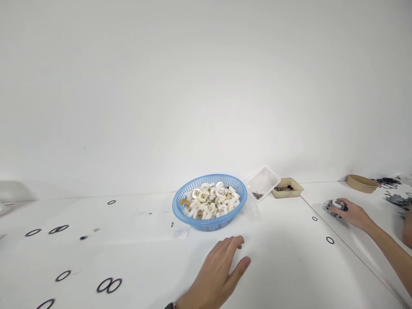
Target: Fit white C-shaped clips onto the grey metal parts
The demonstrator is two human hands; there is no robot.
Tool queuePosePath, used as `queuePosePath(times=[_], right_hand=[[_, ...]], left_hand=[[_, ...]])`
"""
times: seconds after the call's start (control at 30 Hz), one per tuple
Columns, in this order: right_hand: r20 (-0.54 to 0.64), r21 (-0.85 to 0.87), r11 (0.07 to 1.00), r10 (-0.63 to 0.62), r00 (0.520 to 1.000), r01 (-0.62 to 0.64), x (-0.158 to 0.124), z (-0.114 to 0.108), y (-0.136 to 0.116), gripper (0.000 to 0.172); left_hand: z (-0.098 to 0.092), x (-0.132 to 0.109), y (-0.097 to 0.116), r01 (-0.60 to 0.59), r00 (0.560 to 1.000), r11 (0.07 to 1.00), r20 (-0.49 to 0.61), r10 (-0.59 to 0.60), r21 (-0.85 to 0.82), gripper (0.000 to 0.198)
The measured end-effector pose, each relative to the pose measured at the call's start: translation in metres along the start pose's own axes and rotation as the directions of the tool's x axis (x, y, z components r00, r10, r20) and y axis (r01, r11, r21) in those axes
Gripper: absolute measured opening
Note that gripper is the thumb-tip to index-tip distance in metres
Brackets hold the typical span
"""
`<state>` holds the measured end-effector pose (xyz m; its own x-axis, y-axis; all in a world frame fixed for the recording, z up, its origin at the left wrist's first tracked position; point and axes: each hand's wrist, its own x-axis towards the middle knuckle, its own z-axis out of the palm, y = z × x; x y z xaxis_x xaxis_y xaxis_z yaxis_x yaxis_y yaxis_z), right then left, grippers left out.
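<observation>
My left hand (216,271) hovers at the lower middle with its thumb and fingers apart and nothing in them. Just beyond it stands a blue oval plastic basket (210,224), heaped with white and cream ring-shaped plastic parts (210,201), some carrying metal bits. Over on the right, my right hand (352,213) is closed around a small grey mechanical part (334,207) with a white section and a dark end. That part is at or just above the tabletop; its exact kind is unclear.
Black rubber rings (109,285) lie scattered on the white table. Behind are a white tray (265,182) of small metal pieces, a beige tray (298,189) and a round tan container (362,183). At the right edge, another person's hand (407,229) is partly visible near grey parts (399,200).
</observation>
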<state>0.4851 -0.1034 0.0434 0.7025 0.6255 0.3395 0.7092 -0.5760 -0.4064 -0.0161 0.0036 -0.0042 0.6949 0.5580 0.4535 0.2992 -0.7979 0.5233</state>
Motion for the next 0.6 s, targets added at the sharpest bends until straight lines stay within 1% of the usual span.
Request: queuePosePath(times=[0.07,0.1,0.13,0.17,0.2,0.23,0.27,0.3,0.33,0.37,0.4,0.43,0.47,0.5,0.57,0.6], right_hand=[[-0.006,-0.011,1.0,-0.023,1.0,0.023,-0.002,-0.003,-0.008,0.08],[-0.017,-0.01,0.999,-0.05,0.999,0.049,-0.004,-0.004,-0.017,0.085],[-0.028,-0.006,0.996,-0.094,0.995,0.094,-0.008,-0.003,-0.03,0.084],[-0.027,0.008,0.987,-0.158,0.987,0.159,-0.013,-0.001,-0.046,0.079],[-0.007,0.035,0.97,-0.241,0.97,0.241,-0.021,0.004,-0.064,0.069],[0.03,0.072,0.94,-0.337,0.941,0.334,-0.031,0.011,-0.085,0.059],[0.085,0.119,0.893,-0.444,0.892,0.433,-0.043,0.02,-0.107,0.05],[0.131,0.166,0.835,-0.545,0.828,0.524,-0.058,0.03,-0.127,0.044],[0.165,0.206,0.775,-0.629,0.76,0.597,-0.073,0.041,-0.146,0.045],[0.177,0.237,0.718,-0.695,0.697,0.655,-0.089,0.053,-0.16,0.052],[0.167,0.267,0.664,-0.746,0.645,0.698,-0.104,0.065,-0.171,0.056],[0.144,0.293,0.617,-0.784,0.604,0.73,-0.118,0.076,-0.177,0.058],[0.107,0.312,0.564,-0.821,0.561,0.765,-0.129,0.087,-0.178,0.057],[-0.009,0.283,0.502,-0.851,0.525,0.817,-0.137,0.096,-0.177,0.056],[-0.146,0.226,0.386,-0.894,0.423,0.894,-0.144,0.112,-0.168,0.053],[-0.182,0.212,0.35,-0.903,0.389,0.912,-0.145,0.117,-0.163,0.052]], left_hand=[[0.002,0.0,-0.003,-0.012,1.0,1.0,-0.019,0.013,0.008,0.017],[0.003,0.0,-0.003,-0.022,0.999,1.0,-0.023,0.022,0.013,0.015],[0.004,0.001,-0.002,-0.035,0.999,0.999,-0.023,0.036,0.022,0.014],[0.005,0.002,-0.001,-0.052,0.998,0.998,-0.019,0.053,0.037,0.013],[0.006,0.002,0.001,-0.075,0.997,0.996,-0.014,0.076,0.058,0.013],[0.006,0.003,0.004,-0.101,0.995,0.991,-0.01,0.102,0.086,0.014],[0.005,0.003,0.007,-0.132,0.991,0.984,-0.005,0.133,0.12,0.015],[0.004,0.004,0.009,-0.164,0.986,0.974,0.003,0.165,0.157,0.016],[0.0,0.004,0.011,-0.189,0.982,0.962,0.01,0.19,0.2,0.015],[-0.005,0.004,0.011,-0.201,0.979,0.948,0.014,0.204,0.245,0.015],[-0.012,0.003,0.01,-0.178,0.983,0.94,0.012,0.183,0.292,0.016],[-0.022,0.003,0.006,-0.119,0.992,0.934,-0.001,0.127,0.337,0.018],[-0.034,0.001,0.0,-0.028,0.999,0.926,-0.029,0.042,0.377,0.019],[-0.048,-0.001,-0.009,0.105,0.994,0.906,-0.07,-0.083,0.411,0.02],[-0.085,-0.008,-0.033,0.284,0.959,0.836,-0.156,-0.239,0.47,0.022],[-0.106,-0.014,-0.048,0.368,0.93,0.79,-0.203,-0.307,0.49,0.023]])
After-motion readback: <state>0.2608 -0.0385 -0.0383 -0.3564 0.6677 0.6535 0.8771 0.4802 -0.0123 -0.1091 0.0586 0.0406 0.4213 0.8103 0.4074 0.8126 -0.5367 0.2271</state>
